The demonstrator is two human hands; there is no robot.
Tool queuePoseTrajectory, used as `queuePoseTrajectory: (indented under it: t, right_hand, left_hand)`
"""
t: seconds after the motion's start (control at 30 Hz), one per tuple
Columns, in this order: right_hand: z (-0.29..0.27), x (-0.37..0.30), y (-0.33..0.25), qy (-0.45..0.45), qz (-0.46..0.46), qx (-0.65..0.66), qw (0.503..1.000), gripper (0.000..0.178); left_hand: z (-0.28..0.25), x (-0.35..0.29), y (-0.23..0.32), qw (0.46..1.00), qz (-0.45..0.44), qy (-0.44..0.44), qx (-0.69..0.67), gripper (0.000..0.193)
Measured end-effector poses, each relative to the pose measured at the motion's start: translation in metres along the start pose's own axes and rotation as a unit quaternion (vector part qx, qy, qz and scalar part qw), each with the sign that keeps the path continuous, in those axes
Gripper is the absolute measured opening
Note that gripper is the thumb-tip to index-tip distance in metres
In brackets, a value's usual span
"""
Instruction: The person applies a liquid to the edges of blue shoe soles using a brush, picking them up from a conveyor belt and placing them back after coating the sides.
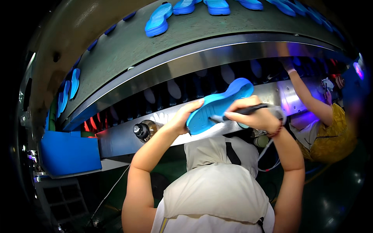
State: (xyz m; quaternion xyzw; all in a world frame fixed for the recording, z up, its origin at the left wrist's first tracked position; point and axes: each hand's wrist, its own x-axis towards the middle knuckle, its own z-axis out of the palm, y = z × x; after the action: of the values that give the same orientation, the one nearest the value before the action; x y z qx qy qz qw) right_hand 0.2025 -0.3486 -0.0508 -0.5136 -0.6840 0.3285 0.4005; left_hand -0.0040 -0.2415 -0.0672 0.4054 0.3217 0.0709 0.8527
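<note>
A bright blue shoe sole (223,101) is held up over the metal bench, tilted, with its inner side facing me. My left hand (185,115) grips its nearer left end, thumb along the rim. In my right hand (254,114) is a brush (248,110) with a thick black handle, its pale tip touching the inside of the sole near the lower edge. The fingers of this hand are wrapped round the handle.
Beyond the metal ledge, a green belt (128,54) carries several blue soles (159,19). A dark-capped bottle (144,130) stands on the bench (112,139) beside a blue box (70,151). Shoes fill the shelf below the ledge. At right, a co-worker's arm (311,95) reaches there.
</note>
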Motion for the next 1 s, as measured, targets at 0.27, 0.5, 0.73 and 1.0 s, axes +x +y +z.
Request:
queuePoseTrajectory:
  t: [0.27, 0.5, 0.73, 1.0]
  right_hand:
    - [0.028, 0.029, 0.034, 0.145, 0.2, 0.199, 0.948, 0.027]
    - [0.027, 0.035, 0.068, 0.191, 0.221, 0.21, 0.933, 0.03]
    - [0.014, 0.032, 0.095, 0.326, 0.21, 0.177, 0.905, 0.031]
    - [0.072, -0.002, 0.085, 0.262, 0.155, 0.235, 0.923, 0.02]
  left_hand:
    - [-0.003, 0.02, -0.025, 0.996, 0.065, 0.035, 0.042, 0.051]
    - [-0.014, 0.035, -0.038, 0.994, 0.08, 0.067, 0.018, 0.056]
    - [-0.019, 0.038, -0.046, 0.992, 0.066, 0.077, -0.08, 0.057]
    - [-0.033, 0.04, -0.046, 0.976, 0.033, 0.037, -0.212, 0.056]
